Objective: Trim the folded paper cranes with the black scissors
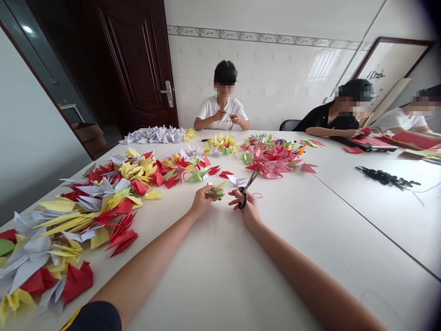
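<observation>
My left hand is closed on a small green folded paper piece, held just above the white table. My right hand grips black scissors by the handles, blades slightly apart and pointing up and away to the right of the green piece. Both forearms stretch out over the table in front of me. A tiny red paper scrap lies just right of the scissors.
Piles of folded paper cranes in red, yellow, grey and green cover the table's left side, the middle and the far side. Three people sit across and at the right. A black string lies at right.
</observation>
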`<action>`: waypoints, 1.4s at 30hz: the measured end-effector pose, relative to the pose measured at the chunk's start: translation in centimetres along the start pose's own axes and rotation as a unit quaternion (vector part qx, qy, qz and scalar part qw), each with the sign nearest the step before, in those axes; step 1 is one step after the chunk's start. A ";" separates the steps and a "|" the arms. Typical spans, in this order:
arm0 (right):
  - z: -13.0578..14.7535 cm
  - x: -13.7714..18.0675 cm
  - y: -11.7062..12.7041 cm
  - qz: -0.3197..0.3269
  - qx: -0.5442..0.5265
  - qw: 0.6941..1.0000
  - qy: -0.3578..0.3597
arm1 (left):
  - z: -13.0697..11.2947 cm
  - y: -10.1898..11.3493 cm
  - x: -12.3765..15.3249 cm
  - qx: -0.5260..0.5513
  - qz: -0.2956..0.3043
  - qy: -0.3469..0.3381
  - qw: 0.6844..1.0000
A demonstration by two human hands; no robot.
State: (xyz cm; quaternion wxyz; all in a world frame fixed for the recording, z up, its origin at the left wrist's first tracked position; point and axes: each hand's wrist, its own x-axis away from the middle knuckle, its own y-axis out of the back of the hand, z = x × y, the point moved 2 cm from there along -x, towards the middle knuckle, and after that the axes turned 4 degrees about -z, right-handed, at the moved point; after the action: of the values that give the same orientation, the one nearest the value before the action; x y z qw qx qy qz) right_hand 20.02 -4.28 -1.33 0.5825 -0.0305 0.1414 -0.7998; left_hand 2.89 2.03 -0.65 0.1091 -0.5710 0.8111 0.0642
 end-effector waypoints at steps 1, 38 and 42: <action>0.0 0.1 0.0 0.009 0.015 1.000 0.009 | 0.0 0.1 0.0 0.008 -0.011 0.002 1.000; 0.0 0.9 -0.7 0.072 0.101 0.992 0.020 | -0.7 -0.1 0.6 -0.124 -0.031 -0.101 0.987; 0.3 1.0 -0.8 0.074 0.119 0.990 0.017 | -0.6 0.0 0.6 -0.152 -0.035 -0.123 0.980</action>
State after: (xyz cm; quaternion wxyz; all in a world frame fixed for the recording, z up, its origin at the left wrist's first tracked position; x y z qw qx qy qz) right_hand 19.04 -5.08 -0.95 0.6375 0.0631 0.0573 -0.7657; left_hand 2.66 1.34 -0.17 0.1225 -0.5964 0.7520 0.2526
